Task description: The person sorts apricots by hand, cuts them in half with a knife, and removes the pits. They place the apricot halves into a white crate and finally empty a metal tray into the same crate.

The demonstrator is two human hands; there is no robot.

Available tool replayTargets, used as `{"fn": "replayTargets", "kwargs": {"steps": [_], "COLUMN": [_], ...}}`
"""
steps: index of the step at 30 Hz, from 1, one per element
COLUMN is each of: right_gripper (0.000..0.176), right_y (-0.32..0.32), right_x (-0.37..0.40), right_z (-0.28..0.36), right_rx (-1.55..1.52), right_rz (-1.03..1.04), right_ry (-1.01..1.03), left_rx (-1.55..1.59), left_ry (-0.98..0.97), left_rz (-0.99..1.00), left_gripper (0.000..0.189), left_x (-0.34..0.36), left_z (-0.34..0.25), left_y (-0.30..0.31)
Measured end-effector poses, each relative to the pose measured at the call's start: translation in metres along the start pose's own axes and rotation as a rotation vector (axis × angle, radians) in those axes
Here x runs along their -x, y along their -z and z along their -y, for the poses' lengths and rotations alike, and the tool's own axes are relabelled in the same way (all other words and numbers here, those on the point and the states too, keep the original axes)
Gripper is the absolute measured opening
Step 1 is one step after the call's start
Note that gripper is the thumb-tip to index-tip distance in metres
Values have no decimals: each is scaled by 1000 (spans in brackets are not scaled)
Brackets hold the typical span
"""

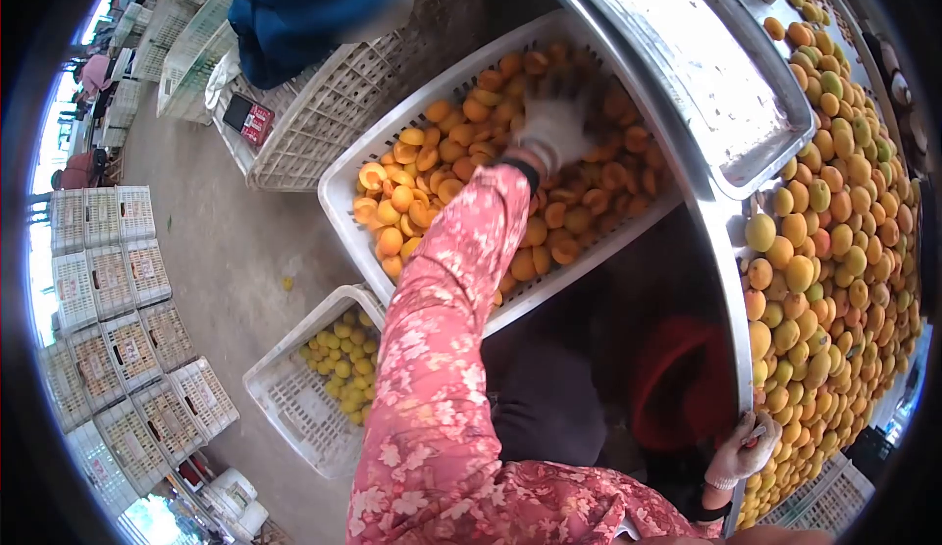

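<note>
My left hand [557, 128], in a white glove, reaches into a large white plastic crate [353, 236] and lies on halved apricots [461, 138]. Its fingers look spread, though motion blurs them. At the metal table's edge [731, 319], my right hand [743, 450] is also gloved and closed. A small item with a reddish part shows between its fingers, too small to name. Beside that hand, whole apricots [834, 251] are heaped on the table.
A metal tray [721, 74] sits on the table's upper part. A smaller crate with yellow-green fruit [339, 363] stands on the floor. Another crate [324, 103] bears a phone and a red box [257, 124]. Stacked crates [128, 324] line the left. A dark blue cloth [304, 15] hangs above.
</note>
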State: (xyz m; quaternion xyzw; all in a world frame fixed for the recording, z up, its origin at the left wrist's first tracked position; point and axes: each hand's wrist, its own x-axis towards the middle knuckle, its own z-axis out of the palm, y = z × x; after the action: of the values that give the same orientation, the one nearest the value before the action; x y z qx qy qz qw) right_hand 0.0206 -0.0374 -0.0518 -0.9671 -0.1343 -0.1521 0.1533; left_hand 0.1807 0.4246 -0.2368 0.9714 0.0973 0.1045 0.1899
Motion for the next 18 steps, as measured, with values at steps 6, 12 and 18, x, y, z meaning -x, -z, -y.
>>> {"fn": "replayTargets", "kwargs": {"steps": [6,12,18], "right_gripper": [14,17,29], "right_y": [1,-1,5], "right_x": [-3,-3,-5], "right_z": [2,0,-3], "right_rx": [49,87,63], "right_rz": [-54,-132,-168], "right_ry": [109,138,148], "left_rx": [-117,16,-183], "left_ry": [-253,-306,-122], "left_rz": [259,388,838], "left_gripper": [68,63,56], "left_x": [102,135,97], "left_z": [-42,-23,-63], "left_y": [8,34,50]}}
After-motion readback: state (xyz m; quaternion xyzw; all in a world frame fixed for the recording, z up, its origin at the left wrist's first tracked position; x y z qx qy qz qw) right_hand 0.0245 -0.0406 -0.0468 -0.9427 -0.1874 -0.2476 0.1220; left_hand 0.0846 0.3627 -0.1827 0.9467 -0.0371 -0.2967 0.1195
